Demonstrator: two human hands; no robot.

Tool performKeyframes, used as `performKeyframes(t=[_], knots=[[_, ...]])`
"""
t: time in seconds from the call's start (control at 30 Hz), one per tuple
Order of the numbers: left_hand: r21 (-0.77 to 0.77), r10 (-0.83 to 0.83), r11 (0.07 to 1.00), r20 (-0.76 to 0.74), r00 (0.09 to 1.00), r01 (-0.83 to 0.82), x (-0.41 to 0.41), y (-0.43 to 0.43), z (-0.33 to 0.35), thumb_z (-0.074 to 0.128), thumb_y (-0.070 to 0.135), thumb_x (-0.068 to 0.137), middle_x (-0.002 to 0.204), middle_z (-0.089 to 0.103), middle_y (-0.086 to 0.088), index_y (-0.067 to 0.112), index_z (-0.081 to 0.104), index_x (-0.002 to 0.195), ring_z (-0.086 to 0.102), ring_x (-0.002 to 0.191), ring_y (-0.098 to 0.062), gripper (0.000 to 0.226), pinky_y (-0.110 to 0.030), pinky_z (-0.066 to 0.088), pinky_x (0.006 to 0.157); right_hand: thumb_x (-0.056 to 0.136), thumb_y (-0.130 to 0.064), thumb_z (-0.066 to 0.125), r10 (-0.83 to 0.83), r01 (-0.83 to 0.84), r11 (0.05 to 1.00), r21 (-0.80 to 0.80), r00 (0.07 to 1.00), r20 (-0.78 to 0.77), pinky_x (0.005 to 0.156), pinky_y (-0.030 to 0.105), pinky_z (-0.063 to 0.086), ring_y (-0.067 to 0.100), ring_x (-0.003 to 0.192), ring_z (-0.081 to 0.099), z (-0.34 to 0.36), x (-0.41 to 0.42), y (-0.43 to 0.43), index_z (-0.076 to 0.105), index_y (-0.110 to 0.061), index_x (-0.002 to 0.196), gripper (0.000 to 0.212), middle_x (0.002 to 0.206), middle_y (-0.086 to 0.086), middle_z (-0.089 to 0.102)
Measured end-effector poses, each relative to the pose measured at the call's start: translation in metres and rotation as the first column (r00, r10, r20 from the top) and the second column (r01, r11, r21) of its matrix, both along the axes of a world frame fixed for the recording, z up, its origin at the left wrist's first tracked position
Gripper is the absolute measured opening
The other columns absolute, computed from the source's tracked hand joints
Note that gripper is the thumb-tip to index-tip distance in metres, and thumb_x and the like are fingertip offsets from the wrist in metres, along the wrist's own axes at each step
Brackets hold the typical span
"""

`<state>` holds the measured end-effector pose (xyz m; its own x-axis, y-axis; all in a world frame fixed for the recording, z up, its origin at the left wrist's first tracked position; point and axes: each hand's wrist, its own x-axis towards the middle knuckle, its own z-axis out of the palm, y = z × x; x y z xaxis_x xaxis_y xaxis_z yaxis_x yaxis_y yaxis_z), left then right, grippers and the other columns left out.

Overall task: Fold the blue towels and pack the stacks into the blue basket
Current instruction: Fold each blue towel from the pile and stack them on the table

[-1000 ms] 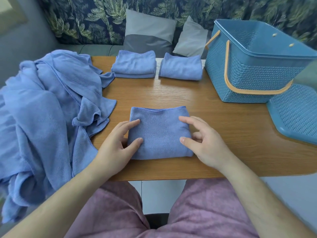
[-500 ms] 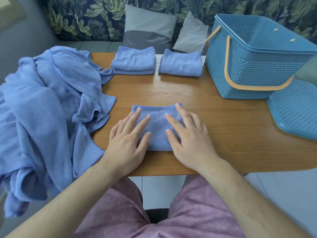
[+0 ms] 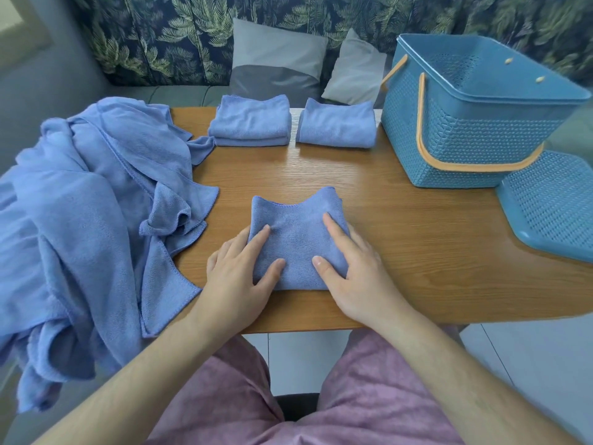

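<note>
Towel in hand: small folded blue towel [image 3: 296,239] at 6 o'clock on the table [image 3: 401,252], near the front edge; its two far corners ride up a bit.
L hand: left hand [image 3: 239,271] lies on the towel's 9 o'clock side, forefinger and thumb spread on top and fairly straight. Can't tell whether the outer fingers tuck under the edge.
R hand: right hand [image 3: 356,268] mirrors it on the 3 o'clock side, flat and pressing – no clear pinch.
Step (my guess): flattening the last fold, or squaring it before a lift.
Done: two folded stacks at 12 o'clock, left stack [image 3: 252,123] w/ at least two layers, right stack [image 3: 337,126] just beside it.
Basket: blue basket [image 3: 465,136] at 2 o'clock, open, handle down; no towel shows inside, though the floor is partly hidden. Its lid [image 3: 552,200] lies at 3 o'clock.
Left to do: big unfolded heap [image 3: 80,203] at 9 o'clock, spilling off the table – most of the folding, plus all the packing.
Progress est.: early, maybe a third at best.
</note>
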<state>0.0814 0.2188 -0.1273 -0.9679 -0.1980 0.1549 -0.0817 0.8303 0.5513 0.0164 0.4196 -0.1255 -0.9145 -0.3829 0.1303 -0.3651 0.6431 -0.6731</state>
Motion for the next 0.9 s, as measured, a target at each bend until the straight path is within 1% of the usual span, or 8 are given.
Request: performKeyframes(t=[0.07, 0.2, 0.37, 0.47, 0.57, 0.67, 0.73, 0.9], knots=[[0.107, -0.032, 0.994, -0.038, 0.999, 0.035, -0.001, 0.000, 0.001, 0.058, 0.041, 0.098, 0.154, 0.038, 0.011, 0.028, 0.040, 0.153, 0.032, 0.143, -0.006, 0.059, -0.033, 0.024, 0.118, 0.097, -0.024, 0.065, 0.018, -0.012, 0.988, -0.153, 0.999, 0.034, 0.123, 0.023, 0.019, 0.003, 0.150, 0.026, 0.003, 0.004, -0.004, 0.034, -0.033, 0.157, 0.068, 0.162, -0.008, 0.031], [0.326, -0.027, 0.943, -0.118, 0.993, 0.065, -0.012, -0.001, 0.010, 0.060, 0.025, 0.100, 0.134, 0.033, 0.043, 0.025, 0.045, 0.149, 0.027, 0.127, 0.029, 0.051, 0.003, 0.021, 0.102, 0.095, -0.005, 0.063, -0.009, 0.035, 0.939, -0.343, 0.997, 0.077, 0.105, -0.002, 0.019, -0.021, 0.134, 0.030, 0.015, -0.001, -0.008, 0.044, -0.028, 0.152, 0.065, 0.147, -0.024, 0.039], [0.389, -0.013, 0.919, -0.122, 0.992, 0.060, -0.056, -0.005, 0.037, 0.061, 0.025, 0.098, 0.133, 0.043, 0.034, 0.029, 0.048, 0.147, 0.034, 0.115, 0.032, 0.051, 0.009, 0.024, 0.088, 0.091, -0.002, 0.061, -0.104, 0.122, 0.932, -0.341, 0.992, 0.072, 0.096, -0.008, 0.018, -0.015, 0.133, 0.032, 0.041, -0.047, -0.008, 0.047, -0.027, 0.151, 0.066, 0.152, -0.020, 0.037], [0.390, -0.061, 0.916, -0.101, 0.993, 0.096, -0.101, -0.003, 0.058, 0.056, 0.016, 0.095, 0.132, 0.045, 0.032, 0.030, 0.045, 0.149, 0.048, 0.097, 0.027, 0.057, 0.002, 0.039, 0.068, 0.090, -0.002, 0.059, -0.135, 0.134, 0.952, -0.276, 0.991, 0.013, 0.083, -0.013, 0.018, -0.015, 0.124, 0.030, 0.059, -0.090, -0.009, 0.046, -0.024, 0.152, 0.067, 0.148, -0.018, 0.034], [0.377, -0.076, 0.922, -0.046, 0.996, 0.088, -0.151, -0.004, 0.074, 0.052, 0.010, 0.088, 0.130, 0.052, 0.020, 0.032, 0.044, 0.149, 0.053, 0.073, 0.022, 0.065, -0.003, 0.039, 0.053, 0.087, 0.000, 0.058, -0.188, 0.177, 0.958, -0.226, 0.982, -0.030, 0.075, -0.010, 0.026, -0.011, 0.117, 0.036, 0.072, -0.139, -0.010, 0.049, -0.021, 0.150, 0.066, 0.140, -0.014, 0.038], [0.377, -0.065, 0.924, -0.020, 0.998, 0.068, -0.200, -0.007, 0.081, 0.050, 0.010, 0.085, 0.111, 0.056, 0.019, 0.036, 0.044, 0.148, 0.055, 0.056, 0.014, 0.069, -0.007, 0.036, 0.042, 0.086, -0.002, 0.059, -0.236, 0.219, 0.955, -0.202, 0.969, -0.068, 0.089, 0.006, 0.030, 0.008, 0.134, 0.041, 0.076, -0.183, -0.014, 0.051, -0.022, 0.148, 0.066, 0.151, -0.007, 0.041], [0.363, -0.064, 0.929, -0.020, 0.998, 0.067, -0.231, -0.009, 0.084, 0.049, 0.010, 0.084, 0.102, 0.057, 0.020, 0.036, 0.043, 0.149, 0.054, 0.046, 0.006, 0.070, -0.010, 0.036, 0.038, 0.087, -0.003, 0.062, -0.257, 0.232, 0.946, -0.227, 0.962, -0.088, 0.096, 0.006, 0.024, 0.011, 0.139, 0.038, 0.075, -0.208, -0.017, 0.052, -0.019, 0.147, 0.063, 0.153, -0.002, 0.040], [0.275, -0.093, 0.957, -0.021, 0.995, 0.095, -0.314, -0.014, 0.085, 0.049, 0.010, 0.088, 0.121, 0.054, 0.010, 0.030, 0.041, 0.152, 0.056, 0.073, -0.003, 0.067, -0.011, 0.042, 0.049, 0.094, -0.009, 0.065, -0.338, 0.297, 0.920, -0.257, 0.932, -0.132, 0.106, 0.007, 0.013, 0.014, 0.145, 0.034, 0.062, -0.275, -0.027, 0.051, -0.009, 0.146, 0.054, 0.157, 0.004, 0.035]])
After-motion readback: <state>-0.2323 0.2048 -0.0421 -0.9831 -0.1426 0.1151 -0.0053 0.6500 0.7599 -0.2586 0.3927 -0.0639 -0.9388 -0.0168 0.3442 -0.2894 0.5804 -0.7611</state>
